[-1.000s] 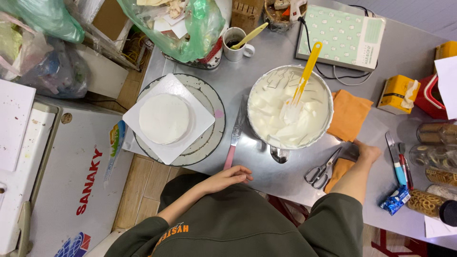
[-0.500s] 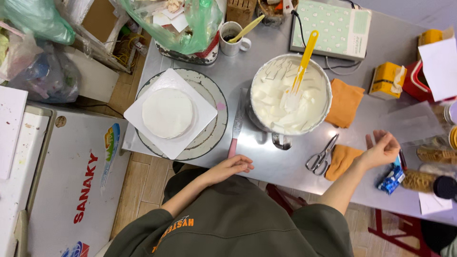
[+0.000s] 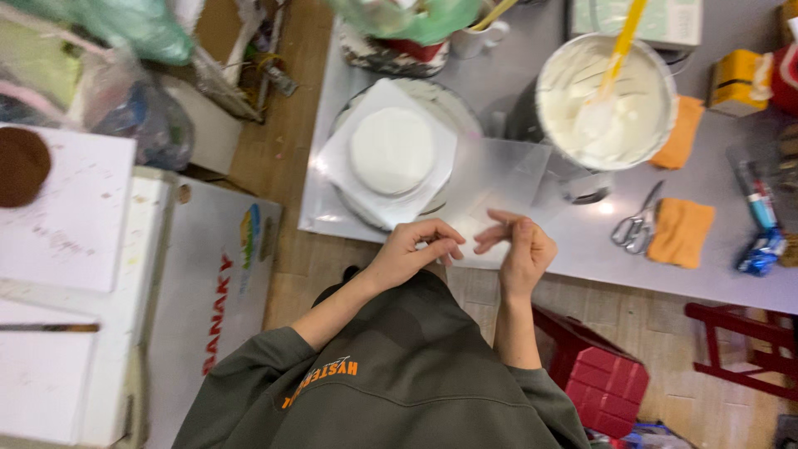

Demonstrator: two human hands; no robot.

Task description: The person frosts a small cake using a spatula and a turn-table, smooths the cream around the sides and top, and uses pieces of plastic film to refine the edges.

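Hands, two: left hand [image 3: 413, 249] and right hand [image 3: 519, 247], both pinching the near edge of one clear plastic sheet [image 3: 499, 187], fingers curled closed on it. Sheet spread flat just beyond the fingertips over the grey worktop [image 3: 582, 249], between one round white cake [image 3: 391, 150] on its square board and one bowl of white cream [image 3: 603, 100] holding one yellow spatula [image 3: 619, 46]. Further right: one pair of scissors [image 3: 636, 224], two orange cloths [image 3: 680, 231]
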